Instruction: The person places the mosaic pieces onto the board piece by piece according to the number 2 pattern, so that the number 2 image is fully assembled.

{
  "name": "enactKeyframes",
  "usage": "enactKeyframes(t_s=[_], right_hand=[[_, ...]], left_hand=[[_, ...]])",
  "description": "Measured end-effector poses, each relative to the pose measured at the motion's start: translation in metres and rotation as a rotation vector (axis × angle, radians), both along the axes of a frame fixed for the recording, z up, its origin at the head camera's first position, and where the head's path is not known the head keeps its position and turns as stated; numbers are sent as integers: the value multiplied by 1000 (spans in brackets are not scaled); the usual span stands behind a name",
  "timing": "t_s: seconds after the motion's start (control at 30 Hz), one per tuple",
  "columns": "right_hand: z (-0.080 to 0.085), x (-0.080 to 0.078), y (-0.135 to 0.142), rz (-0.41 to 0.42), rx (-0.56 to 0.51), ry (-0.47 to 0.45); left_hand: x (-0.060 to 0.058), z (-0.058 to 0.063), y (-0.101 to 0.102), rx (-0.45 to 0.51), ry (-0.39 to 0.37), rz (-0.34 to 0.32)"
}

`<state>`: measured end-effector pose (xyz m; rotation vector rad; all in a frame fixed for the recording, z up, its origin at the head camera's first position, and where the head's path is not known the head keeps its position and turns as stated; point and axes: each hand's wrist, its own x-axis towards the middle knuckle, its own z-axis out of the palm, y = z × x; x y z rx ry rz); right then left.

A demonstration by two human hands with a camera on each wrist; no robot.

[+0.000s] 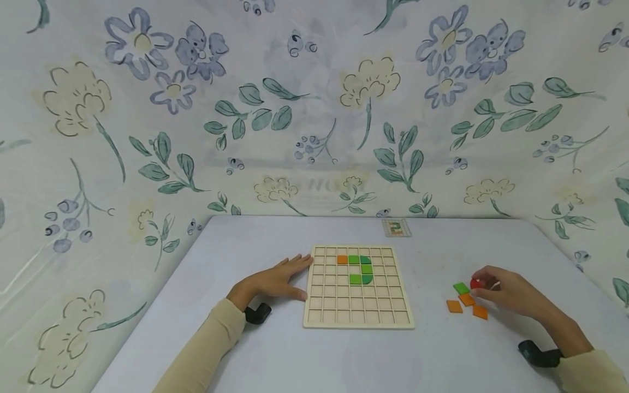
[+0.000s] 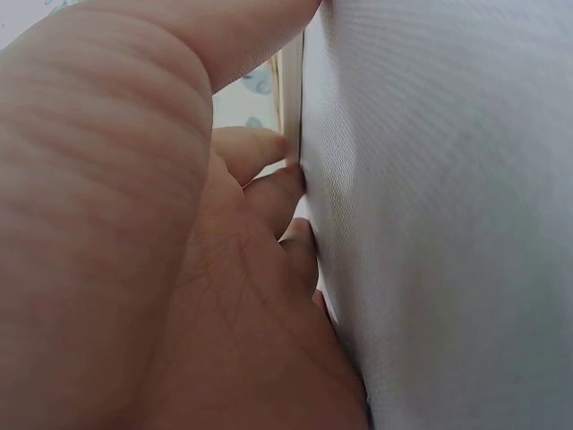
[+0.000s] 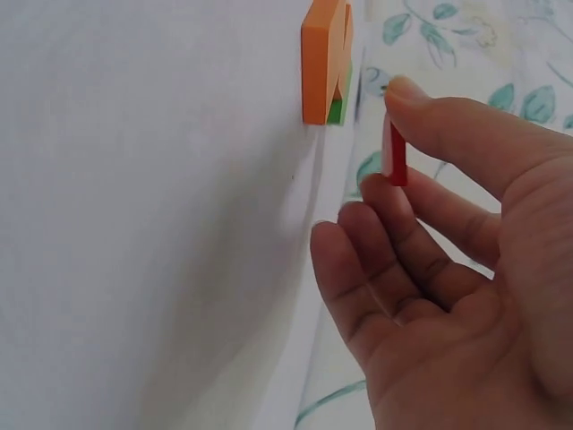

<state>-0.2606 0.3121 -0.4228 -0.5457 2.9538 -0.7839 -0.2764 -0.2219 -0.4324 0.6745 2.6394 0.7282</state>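
A cream grid board (image 1: 361, 319) lies in the middle of the table. Set in its cells are an orange square tile (image 1: 342, 260), light green squares and two dark green rounded tiles (image 1: 366, 279). My left hand (image 1: 270, 281) is spread flat on the table, thumb and fingertips touching the board's left edge. On the right, my right hand (image 1: 508, 292) pinches a red tile (image 3: 394, 154) between thumb and forefinger, raised off the table. Beside it lie several loose orange tiles (image 1: 454, 307) and a green tile (image 1: 461, 287).
A small card (image 1: 396, 228) with a grid pattern lies near the table's back edge. A floral sheet (image 1: 314, 109) hangs behind and around the white table (image 1: 363, 360). Dark wrist cameras (image 1: 539, 356) sit on both wrists.
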Motion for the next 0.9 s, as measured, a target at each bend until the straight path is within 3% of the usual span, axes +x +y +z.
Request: enactKeyframes(t_s=[0.3, 0.67, 0.9], right_hand=[[4, -1, -12, 5, -42, 28], [5, 6, -32, 5, -138, -66], [9, 8, -49, 25, -127, -47]], left_hand=[[0, 2, -2, 0, 3, 3], [1, 3, 1, 11, -18, -1], [1, 2, 1, -3, -9, -2]])
